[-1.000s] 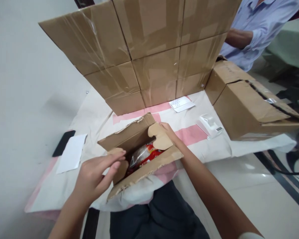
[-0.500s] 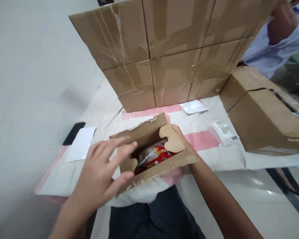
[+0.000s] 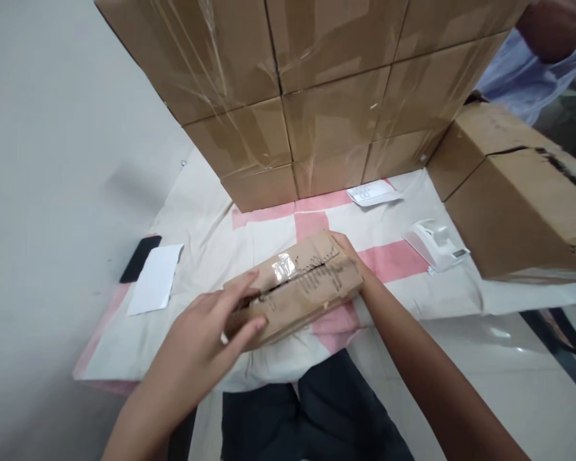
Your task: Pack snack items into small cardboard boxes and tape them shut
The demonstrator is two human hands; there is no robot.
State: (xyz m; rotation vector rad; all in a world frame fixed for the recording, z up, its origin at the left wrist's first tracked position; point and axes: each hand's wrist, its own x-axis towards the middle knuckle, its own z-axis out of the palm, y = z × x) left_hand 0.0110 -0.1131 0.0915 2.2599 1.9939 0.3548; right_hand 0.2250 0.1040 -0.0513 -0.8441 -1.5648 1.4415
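A small worn cardboard box (image 3: 301, 287) lies on a white and pink cloth (image 3: 249, 234) in front of me, its top flaps folded down and a scrap of clear tape on the lid. My left hand (image 3: 210, 340) presses on the box's near left end, thumb on the side and fingers over the top. My right hand (image 3: 352, 256) holds the far right end, its fingers mostly hidden behind the box. The contents are hidden.
A tall stack of taped cardboard boxes (image 3: 317, 89) stands right behind. A larger torn carton (image 3: 513, 192) lies at the right, a white tape dispenser (image 3: 436, 243) beside it. A paper slip (image 3: 374, 192), a white sheet (image 3: 156, 278) and a black phone (image 3: 140, 258) lie around. Another person's sleeve (image 3: 532, 70) shows top right.
The box was open with a red packet showing inside; both hands have folded the flaps down, and it is now closed under them.
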